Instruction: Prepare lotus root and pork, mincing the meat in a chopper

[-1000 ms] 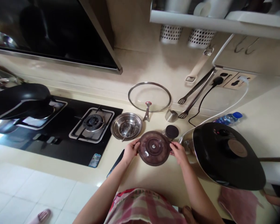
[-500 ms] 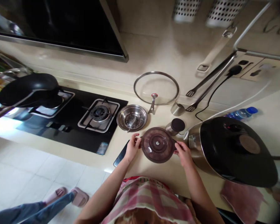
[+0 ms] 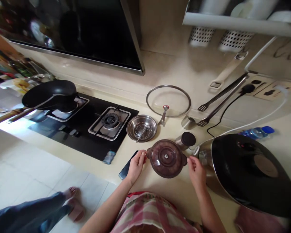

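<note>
A dark purple-brown, see-through lidded casserole dish [image 3: 167, 165] with two side handles is in front of me over the counter. My left hand [image 3: 136, 163] pinches its left handle between thumb and fingers. Beside the right handle, my right hand [image 3: 196, 168] has its fingers loosely curled, the fingertips at the handle's end and seemingly just off it. Behind the dish stands a steel canister with a dark lid [image 3: 188, 139]. A phone [image 3: 129, 165] lies partly under my left hand. What the dish holds is hidden by its lid.
A steel bowl [image 3: 131, 134] with a spoon-like utensil stands by the gas hob [image 3: 94, 145]. A glass pan lid [image 3: 168, 100] leans on the wall. At left sits a wok [image 3: 48, 92]; a large black-lidded cooker [image 3: 244, 174] is at right. Another person's legs [image 3: 38, 207] show at lower left.
The view has tilted up, so everything sits lower in the picture. My right fingers have slid outward from the dish's right handle. The other person's feet have shifted.
</note>
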A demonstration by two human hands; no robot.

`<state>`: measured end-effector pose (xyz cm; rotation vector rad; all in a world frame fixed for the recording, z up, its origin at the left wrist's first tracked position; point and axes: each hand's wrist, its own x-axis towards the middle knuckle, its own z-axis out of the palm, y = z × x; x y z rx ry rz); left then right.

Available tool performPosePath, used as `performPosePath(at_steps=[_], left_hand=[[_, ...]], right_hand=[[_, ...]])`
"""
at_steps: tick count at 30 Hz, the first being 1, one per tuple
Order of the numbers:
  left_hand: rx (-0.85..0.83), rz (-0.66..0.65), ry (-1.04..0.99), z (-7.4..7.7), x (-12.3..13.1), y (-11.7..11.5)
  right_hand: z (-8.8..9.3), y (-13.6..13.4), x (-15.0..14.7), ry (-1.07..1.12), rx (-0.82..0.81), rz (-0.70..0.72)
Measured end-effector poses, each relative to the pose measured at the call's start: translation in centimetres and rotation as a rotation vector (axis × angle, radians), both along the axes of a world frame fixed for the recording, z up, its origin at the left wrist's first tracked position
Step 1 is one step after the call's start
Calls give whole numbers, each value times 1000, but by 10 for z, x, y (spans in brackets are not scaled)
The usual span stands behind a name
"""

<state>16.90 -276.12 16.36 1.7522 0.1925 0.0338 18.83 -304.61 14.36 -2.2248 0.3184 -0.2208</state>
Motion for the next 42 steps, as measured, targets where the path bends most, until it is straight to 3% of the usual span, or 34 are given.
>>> performPosePath(at_steps=[5,8,13,17,20,24,27,29,32,36,42], left_hand=[[122,-93,-31,-4,-15,-7],[166,-170,-26,-13,-35,-11],[181,-205,8,-26,-66,-4],[164,-108,48,-31,-80,8],[142,-60,73,-34,-87,13],[114,-65,65,-36,-89,15],[129,-104,44,-34,-85,15],[136,-130,16,-33,-81,15],[133,-133,-26,-32,-77,14],[175,-144,-53,-29,-70,13],[410,-222,-294,-1,-37,2]], right_hand=[[40,-6,43,-170,-335,124],[54,-3,84,-69,-550,228],[55,7,127,340,-684,281],[53,6,137,404,-683,354],[68,-1,138,372,-718,348],[122,-12,126,137,-726,388],[168,-11,105,-39,-722,556],[187,-3,87,-73,-714,685],[194,20,63,-44,-677,849],[184,51,47,65,-635,986],[185,54,50,112,-648,944]])
